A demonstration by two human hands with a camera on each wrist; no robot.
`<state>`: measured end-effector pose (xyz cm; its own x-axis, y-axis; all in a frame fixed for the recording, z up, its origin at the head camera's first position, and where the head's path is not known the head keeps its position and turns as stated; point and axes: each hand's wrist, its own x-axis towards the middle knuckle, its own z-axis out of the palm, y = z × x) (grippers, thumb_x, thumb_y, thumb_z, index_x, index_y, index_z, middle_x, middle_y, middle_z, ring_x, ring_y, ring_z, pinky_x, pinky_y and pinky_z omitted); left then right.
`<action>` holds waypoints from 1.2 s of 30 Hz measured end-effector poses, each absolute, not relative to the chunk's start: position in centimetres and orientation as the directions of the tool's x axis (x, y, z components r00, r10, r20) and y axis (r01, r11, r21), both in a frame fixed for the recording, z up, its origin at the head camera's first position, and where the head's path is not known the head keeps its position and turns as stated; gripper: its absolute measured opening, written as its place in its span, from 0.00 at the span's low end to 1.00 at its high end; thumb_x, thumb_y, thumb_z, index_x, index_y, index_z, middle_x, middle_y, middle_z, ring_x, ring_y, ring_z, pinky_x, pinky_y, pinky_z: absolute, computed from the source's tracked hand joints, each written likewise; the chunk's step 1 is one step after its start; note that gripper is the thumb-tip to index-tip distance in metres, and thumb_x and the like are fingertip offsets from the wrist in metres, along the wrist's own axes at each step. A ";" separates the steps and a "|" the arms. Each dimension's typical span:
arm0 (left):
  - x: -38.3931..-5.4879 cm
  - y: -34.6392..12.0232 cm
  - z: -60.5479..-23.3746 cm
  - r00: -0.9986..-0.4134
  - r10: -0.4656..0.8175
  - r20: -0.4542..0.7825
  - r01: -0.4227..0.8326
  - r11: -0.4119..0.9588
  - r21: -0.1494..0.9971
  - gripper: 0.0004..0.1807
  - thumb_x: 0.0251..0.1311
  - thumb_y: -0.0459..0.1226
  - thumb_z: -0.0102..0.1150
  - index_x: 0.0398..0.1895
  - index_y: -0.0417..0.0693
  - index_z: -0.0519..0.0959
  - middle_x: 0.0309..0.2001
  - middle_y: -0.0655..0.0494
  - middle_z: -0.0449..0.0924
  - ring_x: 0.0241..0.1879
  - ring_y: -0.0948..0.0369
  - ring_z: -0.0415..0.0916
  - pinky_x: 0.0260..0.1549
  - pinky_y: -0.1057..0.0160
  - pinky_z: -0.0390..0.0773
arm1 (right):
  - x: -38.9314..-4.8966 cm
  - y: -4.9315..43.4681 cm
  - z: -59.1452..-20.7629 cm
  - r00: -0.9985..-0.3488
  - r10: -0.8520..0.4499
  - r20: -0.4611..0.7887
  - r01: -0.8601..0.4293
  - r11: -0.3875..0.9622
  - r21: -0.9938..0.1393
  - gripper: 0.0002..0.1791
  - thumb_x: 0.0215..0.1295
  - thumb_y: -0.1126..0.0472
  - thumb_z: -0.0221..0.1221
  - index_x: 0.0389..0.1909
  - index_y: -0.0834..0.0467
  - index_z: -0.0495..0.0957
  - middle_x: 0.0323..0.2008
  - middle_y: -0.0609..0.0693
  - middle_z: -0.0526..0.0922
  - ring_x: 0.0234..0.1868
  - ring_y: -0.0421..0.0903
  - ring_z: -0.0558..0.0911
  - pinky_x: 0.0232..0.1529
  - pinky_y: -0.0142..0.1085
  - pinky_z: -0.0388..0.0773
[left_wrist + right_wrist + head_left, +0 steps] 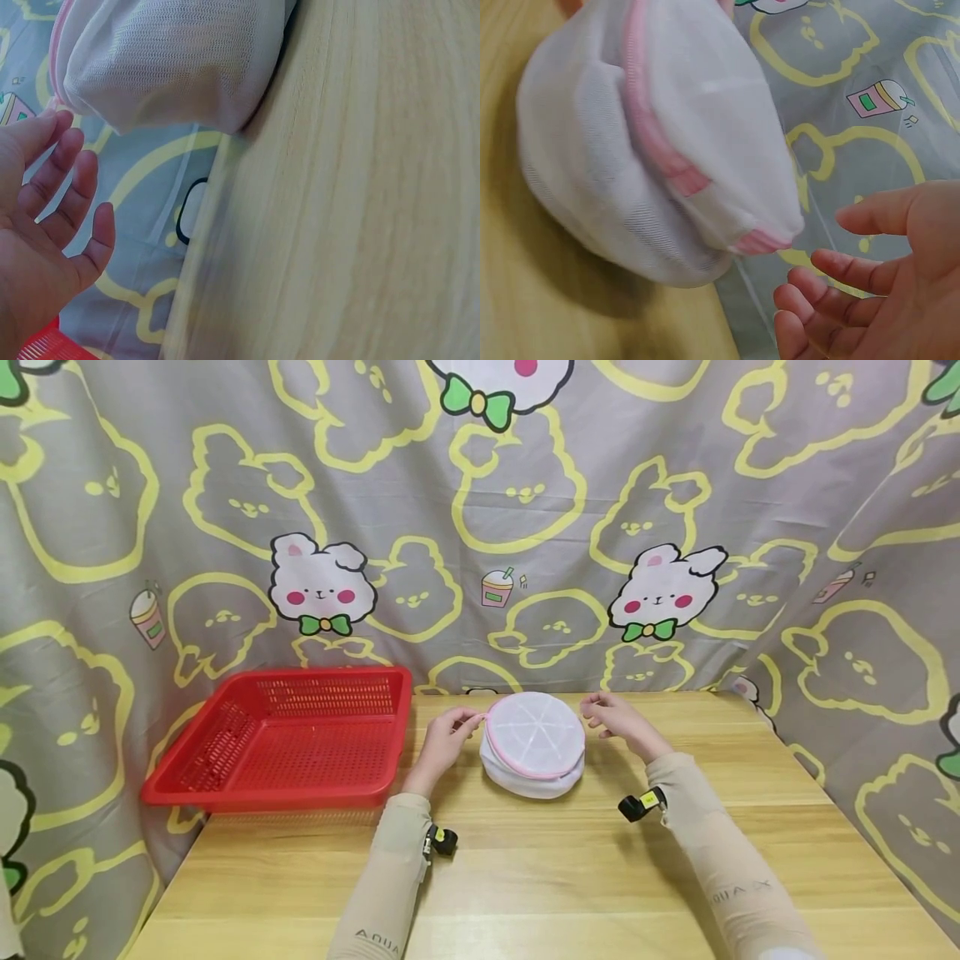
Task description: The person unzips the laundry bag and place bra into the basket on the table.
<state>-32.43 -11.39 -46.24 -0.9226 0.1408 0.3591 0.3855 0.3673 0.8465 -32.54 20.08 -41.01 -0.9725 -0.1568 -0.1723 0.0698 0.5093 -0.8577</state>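
A round white mesh laundry bag (536,735) with a pink zipper trim sits on the wooden table, its flat top tilted towards me. On its left side, my left hand (450,733) pinches the pink edge between thumb and index finger; the left wrist view shows the other fingers of that hand (56,202) spread loosely. My right hand (617,718) hovers just off the bag's right side, fingers loosely bent and holding nothing. From the right wrist, a gap shows between this hand (862,285) and the bag (705,127), whose pink trim curves along its side.
To the left stands a red plastic basket (390,785) with perforated walls, close to my left forearm. Behind the wooden table (525,885) hangs a grey curtain (420,510) with yellow outlines and cartoon rabbits; it also runs along both sides.
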 end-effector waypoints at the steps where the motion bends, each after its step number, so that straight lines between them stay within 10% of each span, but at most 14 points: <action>1: -32.4 -11.4 -46.2 -0.924 0.140 0.357 0.383 0.367 0.848 0.09 0.66 0.39 0.59 0.38 0.42 0.84 0.32 0.45 0.82 0.30 0.65 0.74 0.31 0.70 0.75 | -32.8 20.1 -40.9 -0.973 -0.158 -0.170 0.067 0.510 -0.857 0.23 0.73 0.54 0.47 0.59 0.67 0.65 0.54 0.64 0.72 0.51 0.56 0.73 0.45 0.43 0.77; 25: -32.3 -11.5 -46.2 -0.919 0.163 0.359 0.394 0.341 0.854 0.10 0.67 0.39 0.57 0.40 0.41 0.83 0.33 0.46 0.83 0.36 0.47 0.80 0.34 0.70 0.78 | -38.1 15.8 -38.0 -0.910 -0.346 -0.228 0.019 0.515 -0.857 0.28 0.72 0.48 0.51 0.65 0.61 0.63 0.67 0.61 0.66 0.70 0.62 0.63 0.67 0.59 0.63; 36: -32.4 -11.5 -46.3 -0.914 0.160 0.372 0.405 0.365 0.838 0.09 0.66 0.39 0.58 0.39 0.42 0.84 0.32 0.48 0.82 0.30 0.64 0.76 0.32 0.70 0.78 | -38.2 14.0 -38.3 -0.875 -0.417 -0.245 -0.071 0.612 -0.787 0.28 0.70 0.50 0.54 0.66 0.59 0.69 0.71 0.59 0.65 0.73 0.57 0.60 0.73 0.54 0.56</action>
